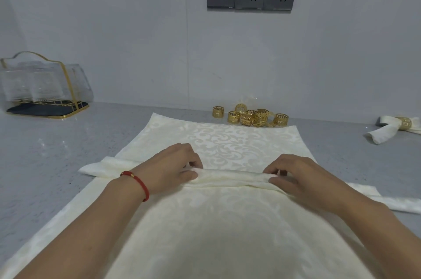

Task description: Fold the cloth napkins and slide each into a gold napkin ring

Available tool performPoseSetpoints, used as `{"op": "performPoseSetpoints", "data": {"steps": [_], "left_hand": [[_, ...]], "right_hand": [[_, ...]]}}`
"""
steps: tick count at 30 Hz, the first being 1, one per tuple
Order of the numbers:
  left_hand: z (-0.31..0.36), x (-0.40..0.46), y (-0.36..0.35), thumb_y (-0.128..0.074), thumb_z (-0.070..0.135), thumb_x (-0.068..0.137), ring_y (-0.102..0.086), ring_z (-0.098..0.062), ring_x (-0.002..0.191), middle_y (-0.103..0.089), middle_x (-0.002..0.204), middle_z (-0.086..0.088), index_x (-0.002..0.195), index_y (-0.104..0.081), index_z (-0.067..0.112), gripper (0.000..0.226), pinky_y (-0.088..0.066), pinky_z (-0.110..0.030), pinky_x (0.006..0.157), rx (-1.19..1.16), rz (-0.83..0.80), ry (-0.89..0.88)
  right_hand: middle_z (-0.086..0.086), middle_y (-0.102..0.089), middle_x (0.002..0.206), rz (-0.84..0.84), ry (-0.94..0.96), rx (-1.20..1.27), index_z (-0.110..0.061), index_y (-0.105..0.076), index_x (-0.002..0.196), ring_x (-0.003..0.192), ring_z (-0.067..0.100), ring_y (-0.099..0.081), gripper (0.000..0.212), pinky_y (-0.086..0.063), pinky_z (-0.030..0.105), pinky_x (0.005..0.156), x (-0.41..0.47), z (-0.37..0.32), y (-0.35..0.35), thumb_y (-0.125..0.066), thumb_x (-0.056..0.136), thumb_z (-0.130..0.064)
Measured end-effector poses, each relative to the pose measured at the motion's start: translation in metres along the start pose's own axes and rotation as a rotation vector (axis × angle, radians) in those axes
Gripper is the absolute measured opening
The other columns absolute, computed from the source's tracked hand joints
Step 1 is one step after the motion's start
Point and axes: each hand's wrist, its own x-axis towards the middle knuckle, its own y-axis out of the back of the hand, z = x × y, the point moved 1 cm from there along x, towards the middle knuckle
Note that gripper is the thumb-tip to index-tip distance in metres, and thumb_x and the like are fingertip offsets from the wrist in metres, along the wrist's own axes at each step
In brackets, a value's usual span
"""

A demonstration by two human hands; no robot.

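cream napkin [227, 221] lies spread on grey counter [45, 153], w/ a folded band of it [227, 176] running across the middle btwn both hands. left hand [173, 167] pinches the band's left part, thumb & fingers curled on the cloth; right hand [293, 174] pinches its right part the same way. band's ends stick out past each hand. pile of gold rings [250, 117] sits just past the napkin's far edge. finished napkin in a ring [396, 128] lies far right.
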Motion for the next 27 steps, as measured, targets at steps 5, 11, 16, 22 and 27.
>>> {"op": "performPoseSetpoints", "data": {"steps": [5, 11, 16, 22, 27], "left_hand": [[0.01, -0.004, 0.005, -0.061, 0.025, 0.092, -0.048, -0.003, 0.091, -0.055, 0.093, 0.017, 0.094, -0.056, 0.034, 0.011, -0.043, -0.024, 0.083, 0.073, -0.002, -0.036], [0.025, -0.007, 0.007, -0.057, 0.013, 0.085, -0.048, -0.008, 0.088, -0.053, 0.093, 0.013, 0.098, -0.055, 0.033, 0.024, -0.047, -0.029, 0.078, 0.196, -0.131, -0.045], [0.024, -0.009, 0.014, -0.06, 0.03, 0.094, -0.055, -0.002, 0.082, -0.064, 0.092, 0.015, 0.093, -0.067, 0.031, 0.007, -0.045, -0.017, 0.075, 0.045, -0.124, -0.004], [0.02, -0.004, 0.007, -0.072, 0.028, 0.089, -0.053, -0.002, 0.07, -0.063, 0.086, 0.008, 0.1, -0.066, 0.032, 0.013, -0.046, -0.017, 0.07, -0.125, -0.113, 0.135], [0.032, 0.002, 0.008, -0.062, 0.026, 0.094, -0.053, -0.001, 0.081, -0.062, 0.098, 0.01, 0.104, -0.066, 0.025, 0.01, -0.038, -0.009, 0.066, 0.009, -0.171, 0.148]], "right_hand": [[-0.019, -0.056, 0.097, 0.0, 0.024, -0.199, -0.035, -0.057, 0.099, 0.093, 0.004, -0.051, 0.01, -0.043, 0.019, 0.076, -0.002, -0.014, 0.006, -0.061, 0.099, -0.026], [-0.016, -0.049, 0.104, -0.175, 0.024, -0.413, -0.033, -0.047, 0.104, 0.094, 0.01, -0.048, 0.016, -0.043, 0.025, 0.078, -0.007, -0.035, 0.011, -0.048, 0.094, -0.021], [-0.014, -0.061, 0.097, -0.097, -0.07, -0.395, -0.03, -0.061, 0.097, 0.089, 0.009, -0.057, 0.025, -0.047, 0.027, 0.073, -0.006, -0.041, 0.013, -0.044, 0.1, -0.048], [-0.011, -0.025, 0.166, -0.039, 0.061, -0.213, -0.043, -0.022, 0.159, 0.153, 0.013, -0.022, 0.056, -0.024, 0.04, 0.121, 0.015, -0.047, -0.026, -0.019, 0.105, -0.059], [-0.019, 0.004, 0.17, -0.241, 0.131, -0.237, -0.048, 0.005, 0.159, 0.157, 0.008, 0.009, 0.056, 0.004, 0.047, 0.127, 0.012, -0.046, -0.045, -0.007, 0.106, -0.058]]}}
